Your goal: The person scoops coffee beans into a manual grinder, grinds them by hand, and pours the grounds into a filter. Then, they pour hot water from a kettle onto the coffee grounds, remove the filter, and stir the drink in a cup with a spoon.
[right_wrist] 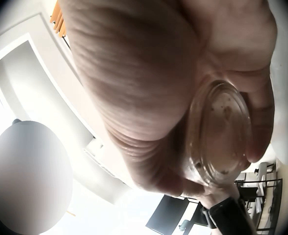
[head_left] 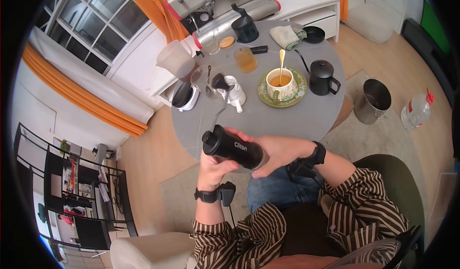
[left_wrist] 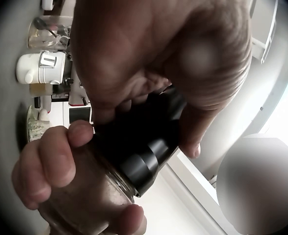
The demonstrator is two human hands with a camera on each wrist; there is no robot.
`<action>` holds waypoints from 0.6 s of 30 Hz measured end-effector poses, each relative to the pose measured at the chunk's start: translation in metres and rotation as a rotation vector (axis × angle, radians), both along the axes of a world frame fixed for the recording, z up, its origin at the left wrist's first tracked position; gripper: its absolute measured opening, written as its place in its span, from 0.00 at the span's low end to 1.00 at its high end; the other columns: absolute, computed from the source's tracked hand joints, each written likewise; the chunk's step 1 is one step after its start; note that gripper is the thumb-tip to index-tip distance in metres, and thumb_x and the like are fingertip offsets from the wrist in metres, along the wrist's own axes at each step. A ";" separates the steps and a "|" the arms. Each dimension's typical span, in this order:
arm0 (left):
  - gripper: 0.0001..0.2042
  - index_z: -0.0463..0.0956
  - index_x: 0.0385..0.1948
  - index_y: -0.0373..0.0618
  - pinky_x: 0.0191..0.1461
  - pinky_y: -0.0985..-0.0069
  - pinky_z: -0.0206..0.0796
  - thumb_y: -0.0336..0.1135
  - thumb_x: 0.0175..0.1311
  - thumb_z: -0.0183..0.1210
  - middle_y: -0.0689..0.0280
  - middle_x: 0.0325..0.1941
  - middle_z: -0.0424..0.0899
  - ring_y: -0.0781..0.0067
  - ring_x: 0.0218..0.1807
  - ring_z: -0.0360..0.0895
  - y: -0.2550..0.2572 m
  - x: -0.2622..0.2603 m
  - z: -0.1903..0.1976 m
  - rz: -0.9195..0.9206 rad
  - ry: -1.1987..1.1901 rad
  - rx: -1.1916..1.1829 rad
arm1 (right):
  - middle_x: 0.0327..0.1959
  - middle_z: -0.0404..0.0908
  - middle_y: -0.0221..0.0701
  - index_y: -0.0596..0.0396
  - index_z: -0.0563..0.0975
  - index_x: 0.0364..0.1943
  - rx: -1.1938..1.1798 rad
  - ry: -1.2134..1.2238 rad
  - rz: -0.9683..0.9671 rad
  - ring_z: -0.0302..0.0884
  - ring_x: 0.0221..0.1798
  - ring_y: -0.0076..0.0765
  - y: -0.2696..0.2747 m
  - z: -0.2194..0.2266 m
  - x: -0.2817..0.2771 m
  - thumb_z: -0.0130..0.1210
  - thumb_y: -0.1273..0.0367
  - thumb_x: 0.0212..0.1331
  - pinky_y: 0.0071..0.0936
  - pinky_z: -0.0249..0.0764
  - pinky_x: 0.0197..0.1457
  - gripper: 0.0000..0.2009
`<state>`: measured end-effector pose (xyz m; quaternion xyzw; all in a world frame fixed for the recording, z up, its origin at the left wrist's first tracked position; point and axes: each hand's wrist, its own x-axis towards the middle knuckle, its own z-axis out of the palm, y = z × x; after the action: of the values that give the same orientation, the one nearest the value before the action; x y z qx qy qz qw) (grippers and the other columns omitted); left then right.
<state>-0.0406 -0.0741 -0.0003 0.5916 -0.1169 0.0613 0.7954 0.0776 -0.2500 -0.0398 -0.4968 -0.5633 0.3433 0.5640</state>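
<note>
Left hand (head_left: 212, 167) curled round the black cylindrical hand grinder (head_left: 235, 148), right hand (head_left: 280, 150) wrapped about its clear round glass jar (right_wrist: 225, 132), I hold both tilted by the round grey table (head_left: 273, 125), at its near edge.

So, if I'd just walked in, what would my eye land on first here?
Probably the black grinder marked "Cliton", held in the left hand and the right hand near the middle of the head view. Next might come the big silver coffee machine at the far side of the round grey table, then the patterned cup with a golden spoon, on a green plate towards the table's right.
</note>
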 end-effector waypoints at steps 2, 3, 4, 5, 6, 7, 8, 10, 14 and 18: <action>0.34 0.67 0.57 0.37 0.65 0.55 0.72 0.38 0.51 0.78 0.54 0.53 0.79 0.53 0.58 0.80 -0.008 -0.001 0.008 0.173 0.021 0.067 | 0.43 0.82 0.36 0.65 0.72 0.53 0.079 -0.030 -0.115 0.78 0.46 0.29 0.002 0.000 -0.003 0.71 0.62 0.51 0.31 0.76 0.52 0.29; 0.34 0.67 0.57 0.37 0.65 0.55 0.72 0.38 0.51 0.78 0.54 0.53 0.79 0.53 0.58 0.80 -0.009 -0.001 0.006 0.173 0.019 0.066 | 0.46 0.82 0.40 0.65 0.71 0.56 0.057 -0.038 -0.173 0.79 0.49 0.34 0.001 0.001 -0.005 0.71 0.62 0.51 0.33 0.75 0.55 0.32; 0.31 0.68 0.56 0.37 0.64 0.59 0.73 0.32 0.53 0.75 0.55 0.54 0.79 0.56 0.58 0.80 -0.010 -0.001 0.005 0.218 -0.030 0.081 | 0.49 0.82 0.44 0.66 0.70 0.58 0.034 -0.047 -0.231 0.80 0.52 0.39 0.001 0.003 -0.006 0.71 0.61 0.50 0.35 0.75 0.58 0.34; 0.27 0.69 0.56 0.37 0.63 0.62 0.73 0.26 0.54 0.72 0.55 0.54 0.79 0.59 0.58 0.79 -0.011 0.000 0.005 0.263 -0.079 0.095 | 0.49 0.82 0.44 0.66 0.70 0.58 0.034 -0.048 -0.231 0.80 0.52 0.39 0.001 0.005 -0.008 0.71 0.61 0.50 0.35 0.75 0.58 0.34; 0.27 0.69 0.56 0.37 0.63 0.62 0.73 0.26 0.54 0.72 0.55 0.54 0.79 0.59 0.58 0.79 -0.013 0.001 0.005 0.264 -0.080 0.095 | 0.50 0.82 0.46 0.67 0.70 0.57 -0.022 -0.081 -0.292 0.81 0.52 0.43 0.000 0.008 -0.010 0.70 0.61 0.50 0.36 0.75 0.58 0.33; 0.25 0.69 0.54 0.37 0.62 0.63 0.73 0.25 0.55 0.70 0.56 0.54 0.79 0.61 0.56 0.80 -0.016 0.001 0.006 0.336 -0.127 0.110 | 0.50 0.81 0.48 0.67 0.70 0.57 -0.079 -0.114 -0.354 0.81 0.53 0.47 0.000 0.009 -0.011 0.70 0.61 0.51 0.37 0.74 0.59 0.33; 0.22 0.69 0.52 0.37 0.60 0.64 0.74 0.25 0.56 0.69 0.57 0.53 0.78 0.63 0.54 0.80 -0.017 0.002 0.007 0.407 -0.173 0.124 | 0.50 0.81 0.48 0.67 0.70 0.57 -0.079 -0.115 -0.353 0.81 0.53 0.47 0.001 0.010 -0.013 0.70 0.61 0.51 0.37 0.74 0.59 0.33; 0.21 0.69 0.52 0.37 0.61 0.63 0.73 0.27 0.58 0.68 0.58 0.51 0.78 0.62 0.53 0.80 -0.012 0.003 0.005 0.474 -0.174 0.196 | 0.48 0.81 0.49 0.65 0.70 0.55 -0.078 -0.106 -0.438 0.80 0.53 0.51 0.002 0.012 -0.015 0.70 0.61 0.52 0.39 0.74 0.59 0.31; 0.17 0.71 0.49 0.37 0.60 0.64 0.73 0.29 0.62 0.66 0.59 0.47 0.78 0.66 0.52 0.79 -0.003 0.001 0.009 0.631 -0.095 0.338 | 0.46 0.81 0.45 0.62 0.69 0.54 -0.046 -0.154 -0.472 0.80 0.52 0.49 -0.001 0.011 -0.014 0.70 0.60 0.53 0.40 0.74 0.58 0.30; 0.13 0.72 0.47 0.37 0.58 0.69 0.71 0.30 0.66 0.64 0.60 0.46 0.80 0.70 0.50 0.79 0.011 0.007 -0.007 0.750 -0.074 0.411 | 0.45 0.80 0.40 0.59 0.68 0.54 0.047 -0.185 -0.447 0.80 0.51 0.44 -0.017 0.026 -0.018 0.70 0.62 0.53 0.38 0.74 0.57 0.29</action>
<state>-0.0337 -0.0631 -0.0071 0.7367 0.0679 0.3428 0.5789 0.0595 -0.2672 -0.0139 -0.6252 -0.4964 0.1499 0.5832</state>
